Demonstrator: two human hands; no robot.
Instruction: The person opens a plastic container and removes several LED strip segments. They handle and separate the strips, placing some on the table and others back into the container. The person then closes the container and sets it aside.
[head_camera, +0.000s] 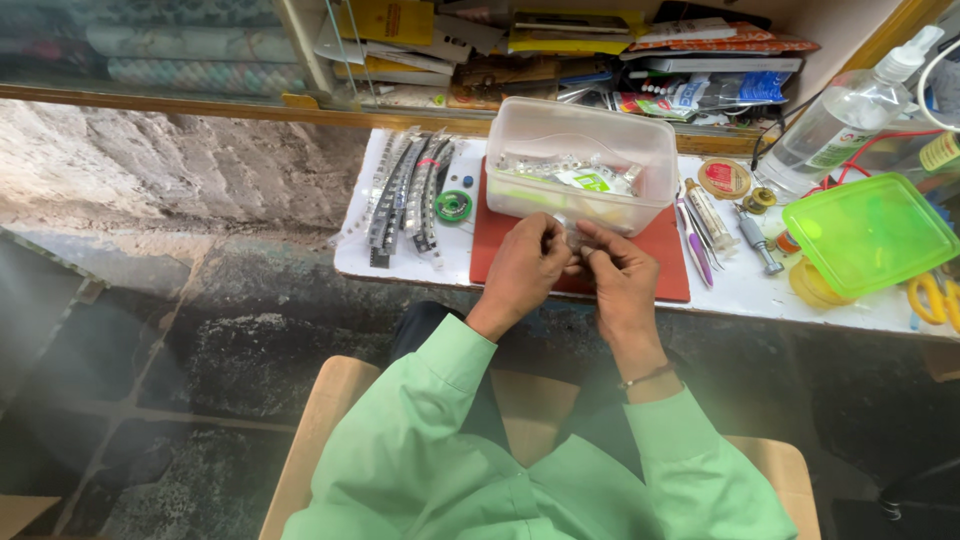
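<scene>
My left hand (527, 268) and my right hand (622, 275) meet over the red mat (660, 262) at the front of the white table (740, 290). Between their fingertips they pinch a small clear packet (578, 239); what it holds is too small to tell. Just behind the hands stands a translucent plastic box (580, 165) with clear packets and a green-and-white label inside. Both sleeves are light green, and a thin bracelet sits on my right wrist.
Several strips of component tape (405, 195) and a small green reel (454, 206) lie left of the box. Right of it are tweezers and pens (700, 235), a bright green lid (868, 232), a clear spray bottle (850, 110), yellow scissors (935, 298). A cluttered shelf runs behind.
</scene>
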